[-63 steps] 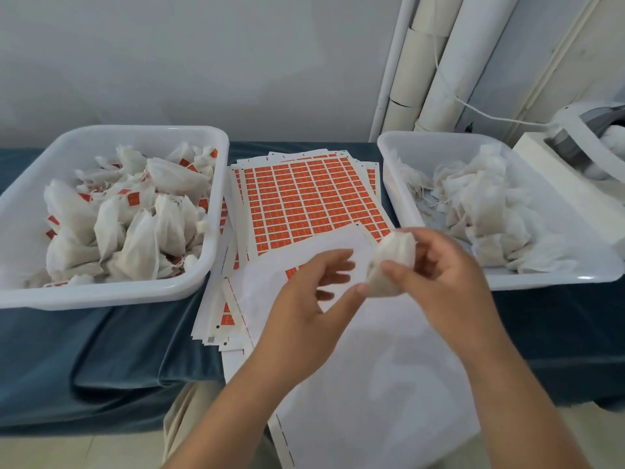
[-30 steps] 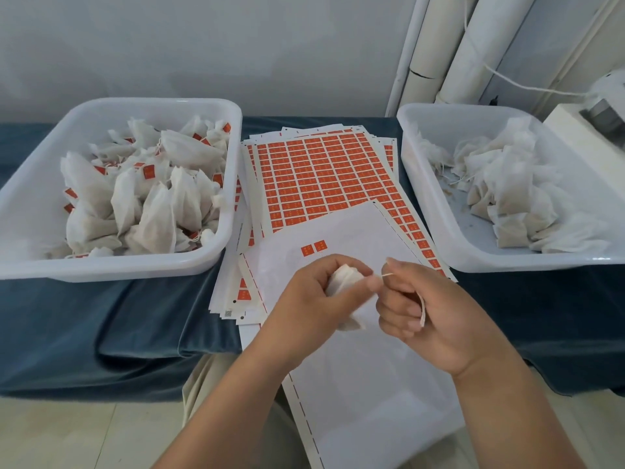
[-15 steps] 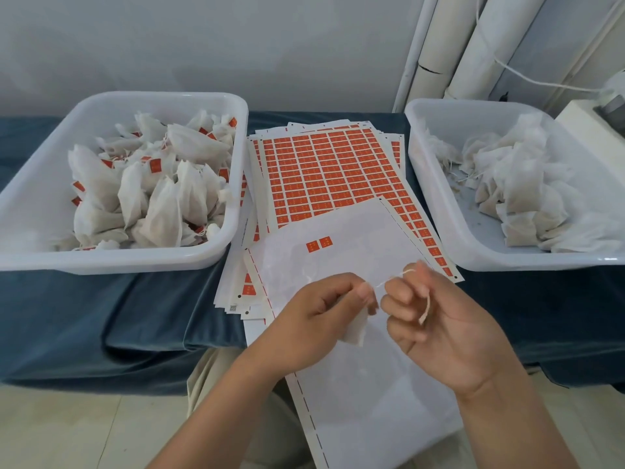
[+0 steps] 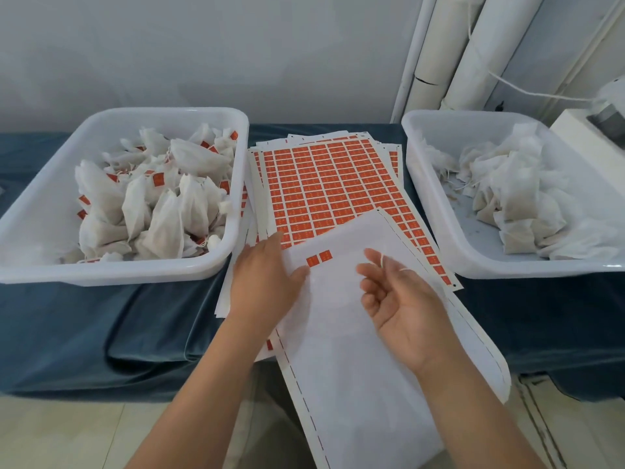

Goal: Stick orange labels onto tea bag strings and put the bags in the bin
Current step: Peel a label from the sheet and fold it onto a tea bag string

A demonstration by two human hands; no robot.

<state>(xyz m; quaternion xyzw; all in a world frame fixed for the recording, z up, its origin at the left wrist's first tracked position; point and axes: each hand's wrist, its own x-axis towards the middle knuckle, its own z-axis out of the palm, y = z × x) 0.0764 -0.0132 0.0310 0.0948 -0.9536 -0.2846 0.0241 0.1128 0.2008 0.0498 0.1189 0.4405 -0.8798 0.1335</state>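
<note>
Over the front edge of the tabletop, the left hand lies flat and open on a near-bare backing sheet, thumb just beside two orange labels. The right hand is palm up, fingers loosely curled, with a white string looped over them. Its bag cannot be made out. The bin of labelled tea bags sits at the left edge.

A plain pale wall stands behind the table, which is draped in dark blue cloth. White pipes rise at the right. Pale floor tiles lie below.
</note>
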